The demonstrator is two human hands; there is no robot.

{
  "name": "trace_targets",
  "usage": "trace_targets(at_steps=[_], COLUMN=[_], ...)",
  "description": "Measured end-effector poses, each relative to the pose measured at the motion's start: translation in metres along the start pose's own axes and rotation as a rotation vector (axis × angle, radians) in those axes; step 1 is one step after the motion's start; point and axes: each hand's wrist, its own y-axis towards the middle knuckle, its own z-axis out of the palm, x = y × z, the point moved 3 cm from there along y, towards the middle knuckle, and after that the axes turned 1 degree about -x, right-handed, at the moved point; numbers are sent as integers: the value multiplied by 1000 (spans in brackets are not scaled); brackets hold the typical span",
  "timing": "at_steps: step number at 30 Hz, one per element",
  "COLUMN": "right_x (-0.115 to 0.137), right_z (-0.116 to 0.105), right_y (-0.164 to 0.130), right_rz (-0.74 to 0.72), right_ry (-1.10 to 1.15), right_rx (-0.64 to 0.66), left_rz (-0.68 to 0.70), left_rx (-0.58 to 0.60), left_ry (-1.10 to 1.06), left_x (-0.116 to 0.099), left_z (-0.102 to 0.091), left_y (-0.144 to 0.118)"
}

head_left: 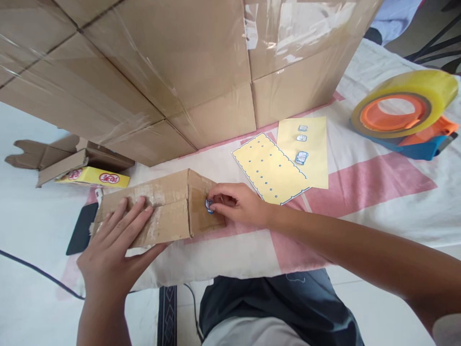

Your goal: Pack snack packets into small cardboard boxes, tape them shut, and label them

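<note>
Cable (36,271): a dark cord runs along the floor at far left, clear of my arms.

Phone (82,228): a dark slab lies half under the box's left end, touching it.

Yellow carton (95,177): lies behind the box, near it, beside a scrap of torn cardboard (43,154).

Left hand (115,245): I lay it flat and spread on the box top, fingers released, gripping nothing. As I judge it, the weight pins the box so it won't slide while my other hand presses.

Box (162,211): small, taped cardboard, lying on the cloth (360,192) at the table's near edge, its end face turned right toward my other hand.

Sticker (209,205): small, blue-edged, on the box's end face, under my fingertips.

Right hand (236,204): fingers pinched on the sticker, pressing it to the box; forearm comes in from the lower right.

Big cartons (180,62): a taped stack walls off the back, just behind the box, so there is little room to push away from me.

Sheets (270,168): two yellow backing sheets lie just right of my hand, one overlapping the other; the far one holds three more stickers within easy reach.

Tape (403,108): a roll on an orange-and-blue dispenser sits far right, well apart.

Open room: bare cloth lies between sheets and tape, and along the near edge.
</note>
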Motion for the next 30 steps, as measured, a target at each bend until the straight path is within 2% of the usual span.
trace_targets(at_steps=[5, 10, 16, 20, 23, 30], right_x=[-3, -2, -5, -4, -2, -3], right_z=[3, 2, 4, 6, 5, 4], right_y=[1, 0, 2, 2, 1, 2], right_rz=[33, -19, 36, 21, -13, -17], right_ry=[72, 69, 133, 116, 90, 98], right_rx=[16, -68, -54, -33, -67, -66], left_rz=[-6, -4, 32, 11, -18, 2], left_rx=[-7, -31, -23, -34, -18, 7], left_ry=[-20, -29, -19, -33, -18, -6], left_x=[-3, -5, -3, -6, -5, -2], left_z=[0, -1, 0, -1, -1, 0], left_y=[2, 4, 5, 6, 6, 5])
